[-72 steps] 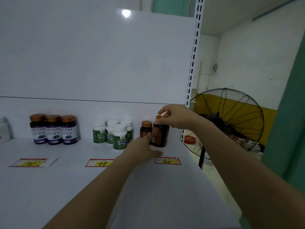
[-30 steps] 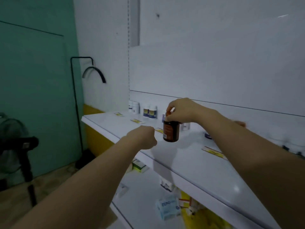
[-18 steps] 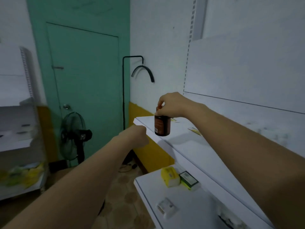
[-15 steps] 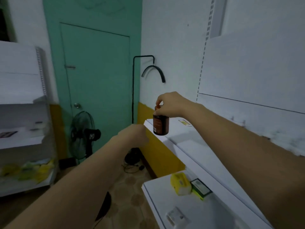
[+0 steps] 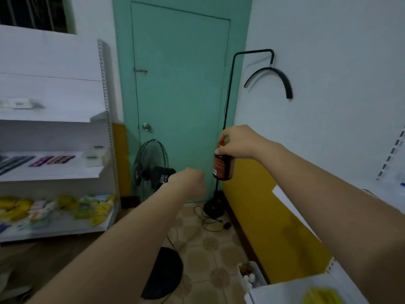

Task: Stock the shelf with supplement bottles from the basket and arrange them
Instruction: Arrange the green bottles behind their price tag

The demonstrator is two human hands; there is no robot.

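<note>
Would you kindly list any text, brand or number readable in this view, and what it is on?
Nothing is readable.
Label of the brown bottle in the right hand: too blurred.
Packets on the left shelf unit: too blurred.

A teal door (image 5: 179, 102) fills the upper centre of the frame, with a round metal knob (image 5: 146, 127) near its left edge; white walls (image 5: 328, 62) flank it, and a yellow band (image 5: 258, 207) runs along the wall's base at right; a dark barred window (image 5: 35, 13) sits in the upper left corner; below it a white shelving unit (image 5: 54, 172) holds blurred packets; a black standing fan (image 5: 151, 165) stands before the door; a black floor lamp (image 5: 213, 209) with a curved head rises at centre right; patterned tiles (image 5: 210, 244) cover the floor, with cables trailing across them.
</note>
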